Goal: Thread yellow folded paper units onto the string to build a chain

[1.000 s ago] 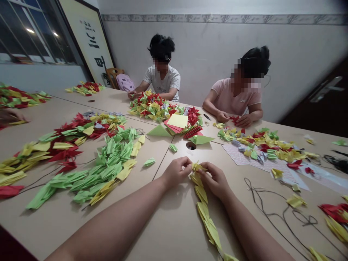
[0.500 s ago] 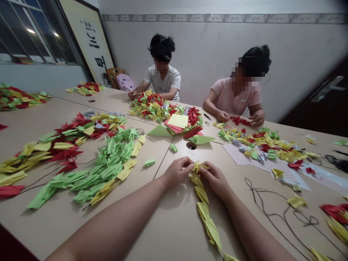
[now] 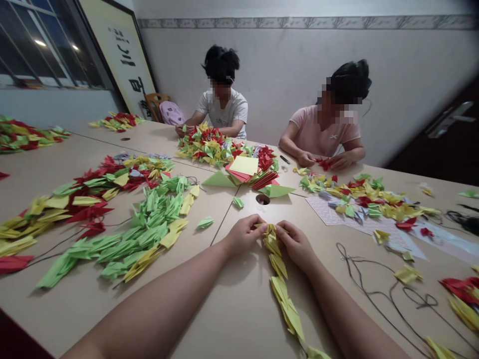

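- Left hand (image 3: pixel 245 234) and right hand (image 3: pixel 298 245) pinch the far end of the yellow chain (image 3: pixel 286 305) from both sides, apparently to steady it.
- It lies nearward between the forearms (image 3: pixel 160 294), perhaps for room.
- Green pile (image 3: pixel 153 214) lies left, likely set aside.

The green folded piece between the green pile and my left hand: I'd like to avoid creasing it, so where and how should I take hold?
Probably a light grip across the middle of the green folded piece, from above on its near side: it lies low, longer than wide, apart from the green pile. Your left hand pinches the far end of the yellow strand.
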The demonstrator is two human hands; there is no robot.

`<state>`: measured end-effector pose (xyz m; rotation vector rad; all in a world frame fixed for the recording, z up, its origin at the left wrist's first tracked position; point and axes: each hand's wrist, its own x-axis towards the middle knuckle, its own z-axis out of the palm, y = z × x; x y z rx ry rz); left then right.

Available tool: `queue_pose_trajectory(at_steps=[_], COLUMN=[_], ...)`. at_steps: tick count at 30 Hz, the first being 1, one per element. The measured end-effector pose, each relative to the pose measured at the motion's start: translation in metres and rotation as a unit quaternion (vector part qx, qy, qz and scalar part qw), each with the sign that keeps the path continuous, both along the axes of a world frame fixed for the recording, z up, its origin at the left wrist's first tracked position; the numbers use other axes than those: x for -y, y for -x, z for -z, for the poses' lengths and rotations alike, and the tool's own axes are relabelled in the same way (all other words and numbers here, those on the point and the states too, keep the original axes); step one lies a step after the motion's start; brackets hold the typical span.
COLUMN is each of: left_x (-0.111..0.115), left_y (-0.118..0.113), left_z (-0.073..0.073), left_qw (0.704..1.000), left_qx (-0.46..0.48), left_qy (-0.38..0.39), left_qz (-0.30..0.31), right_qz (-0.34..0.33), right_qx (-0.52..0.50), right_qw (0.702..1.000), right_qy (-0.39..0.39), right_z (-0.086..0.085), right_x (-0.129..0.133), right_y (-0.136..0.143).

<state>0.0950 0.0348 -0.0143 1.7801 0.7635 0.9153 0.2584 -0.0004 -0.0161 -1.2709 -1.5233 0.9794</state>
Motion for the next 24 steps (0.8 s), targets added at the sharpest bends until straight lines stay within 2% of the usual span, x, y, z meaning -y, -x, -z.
queue_pose_trajectory(at_steps=[8, 24], left_x=[-0.0027, -0.0035], left_y=[-0.0002, 0.0007], left_z=[0.0022, -0.0038], left_qw=[0.997, 0.986], left_qx=[0.040, 0.099], left_qy=[0.069, 0.118], left_qz=[0.021, 0.062], right_qz=[-0.013, -0.006], right_qx=[-0.054, -0.079], right_qw=[0.998, 0.996], right_qy=[0.033, 0.033], right_z=[-0.0014, -0.0033], right_x=[0.0004, 0.0006], right_y=[0.0005, 0.0007])
